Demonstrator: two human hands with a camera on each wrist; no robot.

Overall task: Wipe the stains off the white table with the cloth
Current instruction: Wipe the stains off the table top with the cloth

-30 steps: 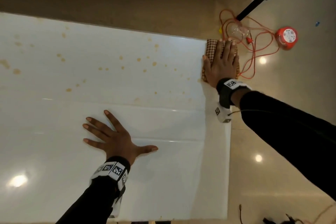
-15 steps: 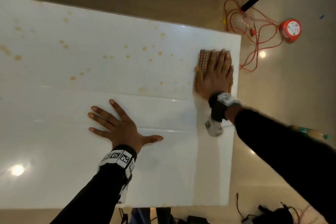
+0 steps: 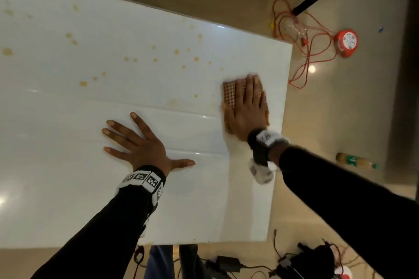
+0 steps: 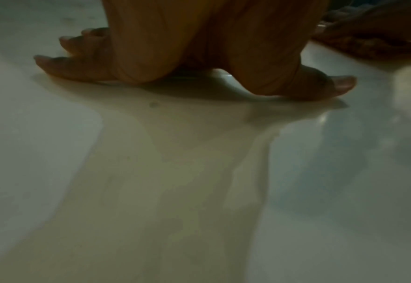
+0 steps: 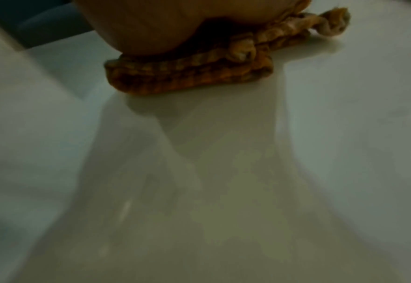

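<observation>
A folded orange-and-white checked cloth [image 3: 229, 95] [image 5: 192, 74] lies flat on the white table [image 3: 68, 188] near its right edge. My right hand [image 3: 247, 106] presses on it with straight fingers, covering most of it. Brown stains [image 3: 176, 51] are scattered across the far half of the table, left of the cloth. My left hand [image 3: 140, 142] [image 4: 151, 57] rests flat on the table with fingers spread, nearer me and left of the cloth, holding nothing.
On the floor past the table's right edge lie a tangled red cable [image 3: 306, 41], a red-and-white round reel [image 3: 347, 42] and a bottle [image 3: 356, 161]. Black cables and adapters [image 3: 294, 265] lie on the floor by the near edge.
My right hand has slid the cloth from the far right corner toward me and a little left along the right edge. The left hand has stayed flat in place.
</observation>
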